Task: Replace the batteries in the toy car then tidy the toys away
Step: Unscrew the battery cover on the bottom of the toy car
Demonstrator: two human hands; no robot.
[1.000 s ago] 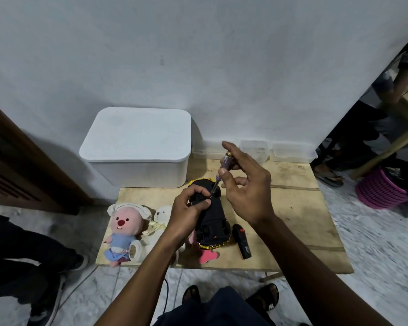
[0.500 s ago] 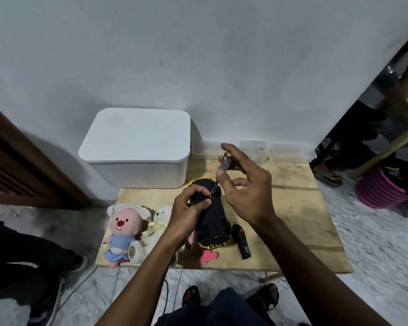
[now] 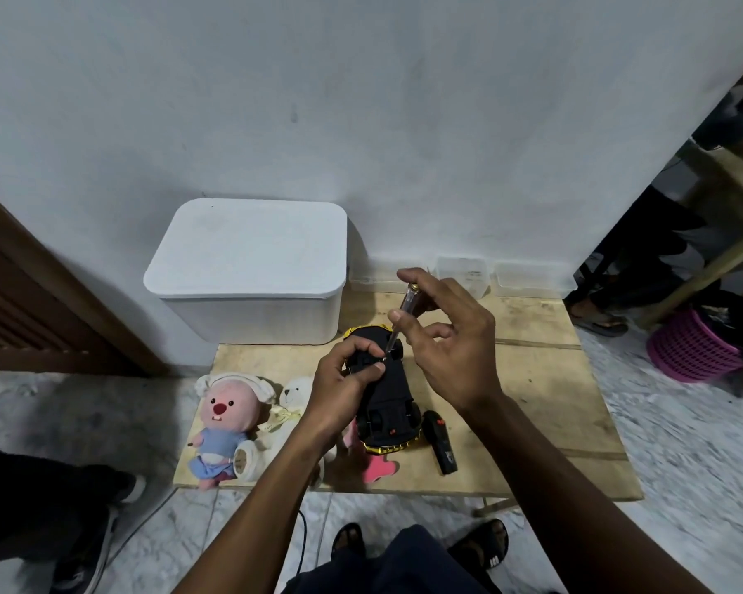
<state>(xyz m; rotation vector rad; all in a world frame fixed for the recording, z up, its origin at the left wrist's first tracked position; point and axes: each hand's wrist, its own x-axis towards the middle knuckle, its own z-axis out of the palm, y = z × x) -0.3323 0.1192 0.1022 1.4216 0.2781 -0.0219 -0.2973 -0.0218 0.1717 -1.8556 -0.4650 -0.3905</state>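
Right grip [image 3: 451, 340], centre frame: thumb and forefinger pinch a slim screwdriver with a clear handle and brass cap [image 3: 400, 317]; the other fingers are fanned loosely. The shaft tilts down toward the lower left of the frame, its tip on the underside of the black toy car with yellow trim [image 3: 393, 400]. Left grip [image 3: 344, 379], just left of centre: fingers curl over the car's far end, thumb tip pressed beside the screwdriver tip. The car lies upside down, wheels up, mid-frame on the pale wooden worktop [image 3: 554, 400], lengthwise from the wall toward the viewer. A black handheld remote [image 3: 440, 443] lies just beside the car's near end, on its right in the frame. A flat pink star-shaped piece [image 3: 378, 467] shows below the car at the worktop's near edge. Lower left of the worktop: a pink plush beaver in a blue outfit and white bonnet [image 3: 224, 418], with a small white plush bear [image 3: 294, 400] touching it. A white lidded plastic box [image 3: 249, 267] sits at the worktop's upper left corner, lid on. Two clear plastic tubs [image 3: 462, 276] stand along the wall above the hands. A magenta slatted basket [image 3: 691, 349] stands on the floor at the right edge of the frame.
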